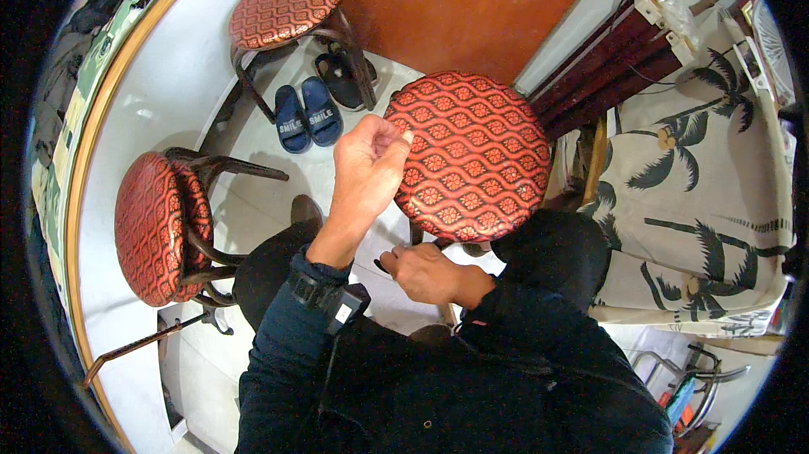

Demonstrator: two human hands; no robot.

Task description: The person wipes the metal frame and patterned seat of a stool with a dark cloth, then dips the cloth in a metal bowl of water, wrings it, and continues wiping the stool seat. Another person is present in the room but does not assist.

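Observation:
A round stool with a red patterned seat (471, 153) stands before me. My left hand (373, 166) is raised at the seat's left edge, fingers curled and thumb against the fingertips; whether something thin is pinched there cannot be told. Below the seat's lower left edge is my right hand (423, 272), its fingers curled around a small dark object (381, 266), of which only one end shows. What that object is cannot be told. A dark band with a small box sits on my left wrist.
Another red patterned stool (287, 8) stands at the upper left, with blue slippers (308, 116) and black footwear (341, 81) near it. More such stools (148, 229) lie tipped at the left. A palm-print cloth (689, 169) hangs at the right beside dark red panels (613, 62).

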